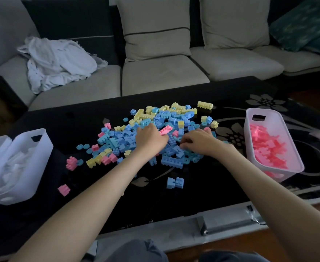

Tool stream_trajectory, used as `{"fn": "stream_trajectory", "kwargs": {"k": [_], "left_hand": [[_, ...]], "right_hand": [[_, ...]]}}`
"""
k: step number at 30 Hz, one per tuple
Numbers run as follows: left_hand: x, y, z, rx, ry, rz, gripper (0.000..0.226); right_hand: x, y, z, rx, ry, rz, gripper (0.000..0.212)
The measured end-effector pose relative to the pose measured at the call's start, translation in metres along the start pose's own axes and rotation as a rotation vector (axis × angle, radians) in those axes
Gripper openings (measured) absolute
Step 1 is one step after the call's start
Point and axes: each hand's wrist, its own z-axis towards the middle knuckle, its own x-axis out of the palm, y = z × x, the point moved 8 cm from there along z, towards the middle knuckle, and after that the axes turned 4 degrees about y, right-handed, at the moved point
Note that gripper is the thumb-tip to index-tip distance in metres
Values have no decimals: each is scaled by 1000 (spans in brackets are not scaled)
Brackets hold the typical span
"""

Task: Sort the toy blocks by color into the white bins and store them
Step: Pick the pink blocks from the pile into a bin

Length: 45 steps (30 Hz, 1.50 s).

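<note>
- We judge the sorting partly done. The right bin (280,172) at the right end of the bench (193,195) holds a heap of pink blocks (267,148). The left bin (40,148) shows only something white that we cannot identify.
- Much is left. The mixed pile (117,140) of blue, yellow and pink blocks lies mid-bench, with strays such as a pink block (63,190) near the left bin and a blue pair (175,182) on the near side.
- Our left hand (151,138) rests on the pile, fingers curled and seemingly pinching a long pink block (165,130) that sticks out, tilted, toward the other hand.
- Our right hand (200,141) lies just beside it, fingers (185,142) curled down onto blue blocks. Whether they pinch one we cannot tell.
- The right bin stands well apart from both hands.
</note>
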Motion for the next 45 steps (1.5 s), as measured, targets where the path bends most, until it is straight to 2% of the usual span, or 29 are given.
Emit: {"fn": "stream_trajectory", "kwargs": {"k": [3, 6, 10, 15, 17, 19, 21, 24, 27, 30, 32, 36, 41, 45], "left_hand": [[5, 11, -5, -149, 130, -259, 61], [-5, 12, -7, -181, 142, -352, 39], [-16, -5, -13, -122, 133, -405, 32], [-8, -68, -22, 62, 126, -470, 35], [2, -106, -31, 197, 97, -433, 34], [14, -143, -47, 344, 67, -374, 27], [29, -179, -63, 484, 43, -329, 24], [54, -217, -75, 639, 23, -159, 30], [83, -234, -74, 658, 62, 13, 37], [93, -240, -71, 629, 74, 126, 35], [97, -242, -73, 636, 139, 221, 45], [110, -243, -86, 679, 347, 276, 65], [105, -241, -85, 723, 317, 262, 60], [101, -239, -83, 719, 281, 258, 50]], "right_hand": [[1, 4, 4, 38, -2, -3, 20], [0, 1, 6, 70, -11, 32, 11], [-11, -4, 1, 90, -100, 82, 13], [-80, -32, -43, 177, -423, 27, 18], [-109, -62, -76, 259, -521, 9, 15], [-121, -97, -105, 373, -513, 4, 15], [-115, -131, -130, 480, -385, -18, 21], [-86, -150, -141, 493, -116, -145, 25], [-67, -157, -142, 495, -38, -202, 25], [-61, -163, -141, 486, -10, -335, 54], [-62, -164, -139, 469, -29, -422, 55], [-67, -168, -135, 509, -111, -378, 32], [-94, -167, -139, 505, -527, -213, 29], [-93, -171, -131, 460, -528, -150, 29]]}}
